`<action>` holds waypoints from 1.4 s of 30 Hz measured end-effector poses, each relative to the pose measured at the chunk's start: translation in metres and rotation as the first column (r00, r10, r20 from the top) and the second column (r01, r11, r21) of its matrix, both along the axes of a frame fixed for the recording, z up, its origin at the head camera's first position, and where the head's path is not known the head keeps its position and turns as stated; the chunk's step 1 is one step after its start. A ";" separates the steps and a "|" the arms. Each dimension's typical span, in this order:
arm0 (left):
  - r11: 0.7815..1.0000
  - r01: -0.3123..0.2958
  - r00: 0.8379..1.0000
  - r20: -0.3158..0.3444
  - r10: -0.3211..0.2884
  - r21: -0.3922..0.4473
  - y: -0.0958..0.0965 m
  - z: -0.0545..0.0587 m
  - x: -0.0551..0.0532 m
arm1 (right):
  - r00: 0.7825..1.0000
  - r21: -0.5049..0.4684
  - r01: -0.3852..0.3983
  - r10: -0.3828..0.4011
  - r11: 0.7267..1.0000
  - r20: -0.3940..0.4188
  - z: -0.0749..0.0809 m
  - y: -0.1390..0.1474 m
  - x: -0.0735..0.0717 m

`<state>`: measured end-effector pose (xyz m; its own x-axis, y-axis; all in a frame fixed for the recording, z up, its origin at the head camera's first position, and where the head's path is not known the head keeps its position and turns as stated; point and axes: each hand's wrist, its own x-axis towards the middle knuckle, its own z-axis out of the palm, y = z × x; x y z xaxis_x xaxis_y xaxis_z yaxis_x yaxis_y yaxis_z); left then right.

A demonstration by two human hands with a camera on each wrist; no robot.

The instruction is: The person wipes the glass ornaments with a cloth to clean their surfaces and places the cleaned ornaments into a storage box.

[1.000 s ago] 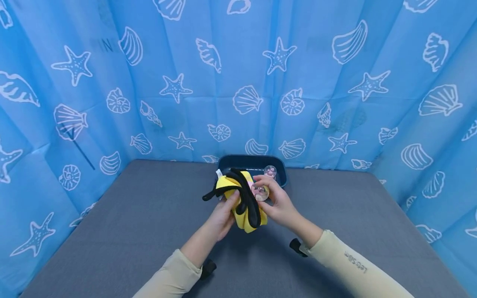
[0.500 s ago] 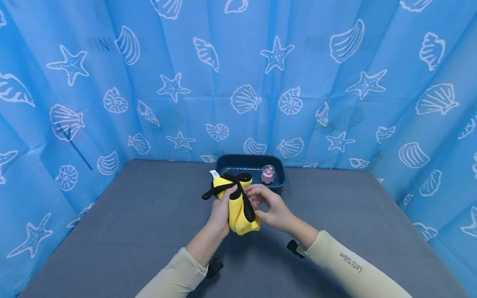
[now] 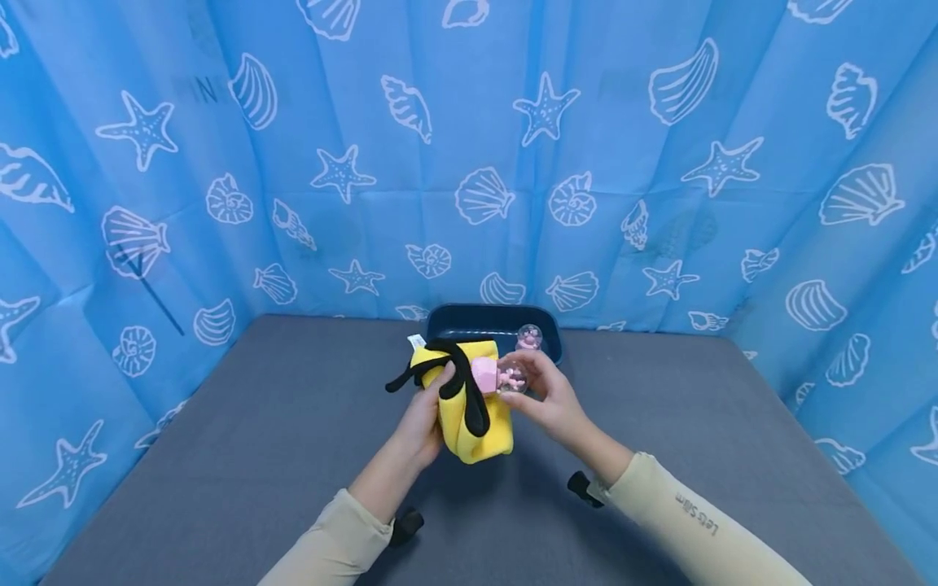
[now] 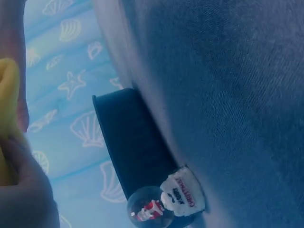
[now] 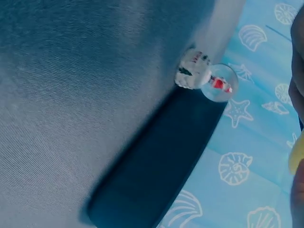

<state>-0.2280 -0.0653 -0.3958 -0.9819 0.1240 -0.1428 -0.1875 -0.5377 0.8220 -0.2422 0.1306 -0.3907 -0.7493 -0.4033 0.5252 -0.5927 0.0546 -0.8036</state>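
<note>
In the head view my left hand [image 3: 421, 423] grips a bunched yellow cloth [image 3: 498, 427] with black edging and a small white tag. A snow globe [image 3: 485, 374] lies tilted on its side against the cloth, its pink base towards the left. The fingers of my right hand [image 3: 553, 400] pinch its clear dome, which has pink figures inside. Part of the cloth hangs below the base. Both wrist views catch only bits of the hands and cloth at their edges.
Behind the hands a dark blue tray [image 3: 469, 312] stands by the curtain. Another pink snow globe [image 3: 529, 337] shows at its right end. Next to the tray is a white-based snow globe [image 4: 183, 194] with a Santa figure, hidden in the head view.
The held snow globe was partly covered by cloth half a second ago; now its pink base shows. The cloth and left hand have shifted slightly left. The tray stays put.
</note>
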 end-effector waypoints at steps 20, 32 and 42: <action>1.000 0.009 0.999 -0.039 -0.009 -0.005 -0.004 -0.004 0.002 | 0.989 -0.067 -0.085 0.092 0.994 0.112 -0.004 0.005 0.003; 0.961 -0.001 0.983 -0.175 -0.049 -0.276 0.000 -0.002 0.000 | 0.964 -0.174 0.008 0.038 0.985 0.263 0.001 0.001 -0.004; 0.991 -0.133 0.977 -0.165 0.133 0.010 -0.001 -0.007 0.000 | 0.955 -0.250 -0.088 0.153 0.964 0.255 0.004 0.003 0.000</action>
